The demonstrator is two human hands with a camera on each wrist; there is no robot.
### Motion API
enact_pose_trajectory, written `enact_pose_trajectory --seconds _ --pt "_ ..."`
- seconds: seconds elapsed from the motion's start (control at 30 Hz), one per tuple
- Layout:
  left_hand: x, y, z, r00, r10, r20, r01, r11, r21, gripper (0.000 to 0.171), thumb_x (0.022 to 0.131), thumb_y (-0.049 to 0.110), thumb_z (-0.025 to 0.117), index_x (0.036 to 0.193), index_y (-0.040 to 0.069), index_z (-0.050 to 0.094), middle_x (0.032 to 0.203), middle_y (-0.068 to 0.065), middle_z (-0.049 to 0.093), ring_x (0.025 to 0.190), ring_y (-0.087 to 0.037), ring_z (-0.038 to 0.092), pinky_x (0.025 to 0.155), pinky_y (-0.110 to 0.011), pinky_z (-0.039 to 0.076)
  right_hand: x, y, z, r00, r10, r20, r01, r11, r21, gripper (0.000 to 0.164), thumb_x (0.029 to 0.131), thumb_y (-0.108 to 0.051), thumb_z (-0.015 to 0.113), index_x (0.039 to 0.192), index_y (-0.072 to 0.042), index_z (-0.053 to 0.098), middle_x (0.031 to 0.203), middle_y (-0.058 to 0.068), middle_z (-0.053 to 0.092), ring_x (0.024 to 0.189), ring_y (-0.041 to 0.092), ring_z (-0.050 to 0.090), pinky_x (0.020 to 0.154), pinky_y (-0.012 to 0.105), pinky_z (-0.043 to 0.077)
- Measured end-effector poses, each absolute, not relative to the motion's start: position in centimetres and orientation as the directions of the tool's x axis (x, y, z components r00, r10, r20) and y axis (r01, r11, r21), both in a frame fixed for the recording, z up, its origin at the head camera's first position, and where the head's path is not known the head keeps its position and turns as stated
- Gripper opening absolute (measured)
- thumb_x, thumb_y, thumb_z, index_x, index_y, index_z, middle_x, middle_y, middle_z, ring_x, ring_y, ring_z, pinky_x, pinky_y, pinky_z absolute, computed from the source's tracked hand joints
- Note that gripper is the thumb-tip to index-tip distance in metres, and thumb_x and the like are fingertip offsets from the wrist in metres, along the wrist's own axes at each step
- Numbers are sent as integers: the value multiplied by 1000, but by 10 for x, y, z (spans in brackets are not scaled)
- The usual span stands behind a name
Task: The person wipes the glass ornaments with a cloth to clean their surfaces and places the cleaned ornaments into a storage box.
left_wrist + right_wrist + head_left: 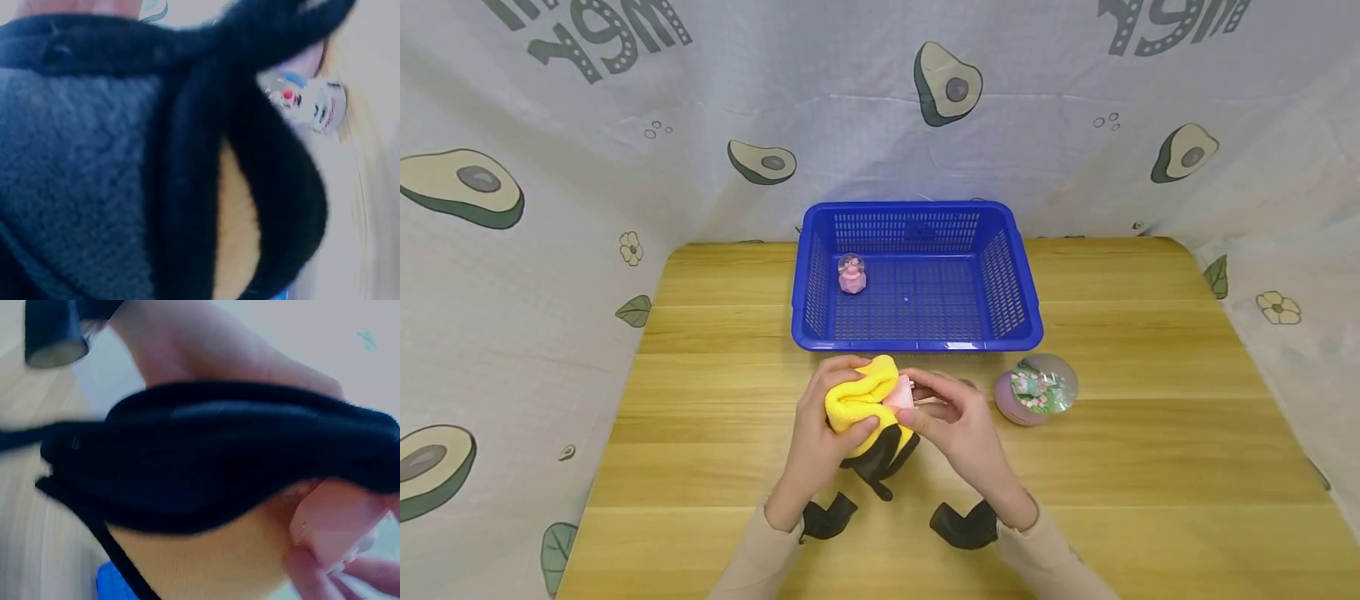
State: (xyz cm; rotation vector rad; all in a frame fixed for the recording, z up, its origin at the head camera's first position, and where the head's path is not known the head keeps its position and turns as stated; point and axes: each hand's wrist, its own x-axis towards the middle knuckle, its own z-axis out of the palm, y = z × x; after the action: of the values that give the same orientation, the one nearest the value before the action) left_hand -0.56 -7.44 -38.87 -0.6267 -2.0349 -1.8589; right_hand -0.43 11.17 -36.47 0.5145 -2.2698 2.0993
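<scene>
My left hand [831, 417] grips a bunched yellow cloth [859, 398] with black edging, its thumb pressed over the front fold. The cloth's grey side [81, 162] fills much of the left wrist view. At the cloth's right edge, my right hand [958, 421] pinches a small pink object [900, 393] between thumb and fingers. Part of that pink object is tucked into the yellow fold and hidden. In the right wrist view its smooth, angular pink side [337, 522] shows against the cloth. A snow globe [1037, 389] with a lilac base lies just right of my right hand.
A blue plastic basket [917, 345] stands behind the hands at the table's back. Inside, at its left, sits a small pink snow globe [852, 275]. A patterned white curtain [865, 108] hangs behind the wooden table [715, 400].
</scene>
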Motion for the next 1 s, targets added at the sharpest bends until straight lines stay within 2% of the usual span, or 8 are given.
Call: enact_pose_trajectory --seconds 0.07,0.2,0.3,0.53,0.67,0.8,0.9,1.0 --pt "-5 -76 -389 -883 103 458 462 9 887 44 87 40 68 110 5 53 118 -14 56 107 -27 54 90 -32 45 -4 111 -367 -915 -239 324 -343 42 -938 39 81 3 72 117 11 61 108 21 62 93 16 61 78 30 54" --pt "-5 -78 -390 -910 109 401 395 -70 916 44 87 33 70 112 2 52 119 -15 55 109 -27 53 92 -30 44 -5 111 -371 -836 -261 482 -512 54 -858 46 84 -19 72 118 10 61 111 21 62 98 18 61 81 30 53" --pt "-4 -80 -391 -924 101 368 358 -101 928 45 87 28 69 114 -3 50 119 -15 55 110 -25 53 93 -28 44 -8 111 -373 -749 -279 601 -643 87 -760 48 87 -32 67 117 6 63 111 19 63 99 20 62 84 27 52" --pt "-4 -84 -391 -977 55 206 191 -207 960 50 87 21 65 121 -10 43 110 -10 53 94 -18 54 79 -25 51 -16 107 -370 -463 -357 811 -875 38 -482 35 90 -20 66 113 5 65 110 21 64 102 30 61 92 31 47" --pt "-2 -86 -392 -984 110 142 111 -246 963 55 90 27 64 125 -9 40 110 -12 51 94 -19 53 79 -26 51 -20 106 -367 -355 -382 854 -922 -11 -388 25 91 -12 63 109 5 66 109 22 63 103 32 60 93 34 47" --pt "0 -87 -391 -979 165 118 80 -222 972 58 92 32 63 125 -9 39 107 -12 52 91 -19 54 77 -26 52 -21 107 -366 -355 -373 857 -922 -15 -388 27 91 -12 64 110 7 65 108 23 63 103 32 61 93 33 47" --pt "2 -85 -391 -969 177 170 137 -186 973 57 92 35 63 124 -7 42 108 -11 52 92 -18 54 78 -25 51 -21 111 -369 -430 -342 835 -889 -3 -459 34 88 -17 68 111 7 65 108 23 63 103 30 61 92 31 48" --pt "1 -83 -388 -947 175 269 249 -129 960 57 90 40 65 122 -3 46 115 -11 54 100 -20 54 85 -26 48 -19 114 -374 -547 -295 783 -812 -42 -582 39 87 -19 70 113 10 63 111 23 63 105 27 61 91 30 48"
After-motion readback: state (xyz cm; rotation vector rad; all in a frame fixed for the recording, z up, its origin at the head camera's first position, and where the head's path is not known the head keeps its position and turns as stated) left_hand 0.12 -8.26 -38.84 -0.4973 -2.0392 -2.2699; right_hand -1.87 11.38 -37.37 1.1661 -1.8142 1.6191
